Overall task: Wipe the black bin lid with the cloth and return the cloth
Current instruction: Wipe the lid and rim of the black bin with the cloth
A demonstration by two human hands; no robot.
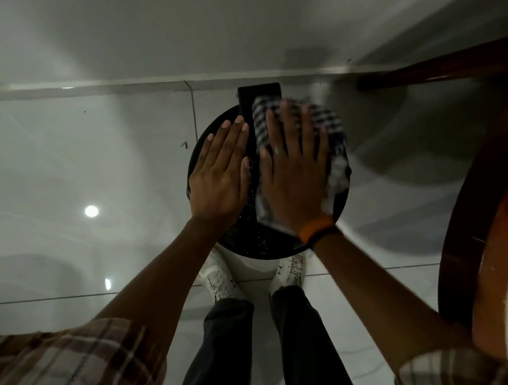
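Head view: right hand (295, 174) presses blurred cloth (332, 162), mostly hiding lid (250, 244).

Black bin lid (260, 243), speckled with pale flecks; cloth (331, 131) checked in black and white. Orange wristband (315, 228), brown plaid sleeves (63, 374), white laced shoes (220, 278), dark trousers (228, 346), glossy white floor tiles (63, 177).

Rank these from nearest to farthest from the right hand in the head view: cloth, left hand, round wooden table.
1. cloth: directly under the right hand.
2. left hand: just beside it, bare on the bin lid.
3. round wooden table: far right.
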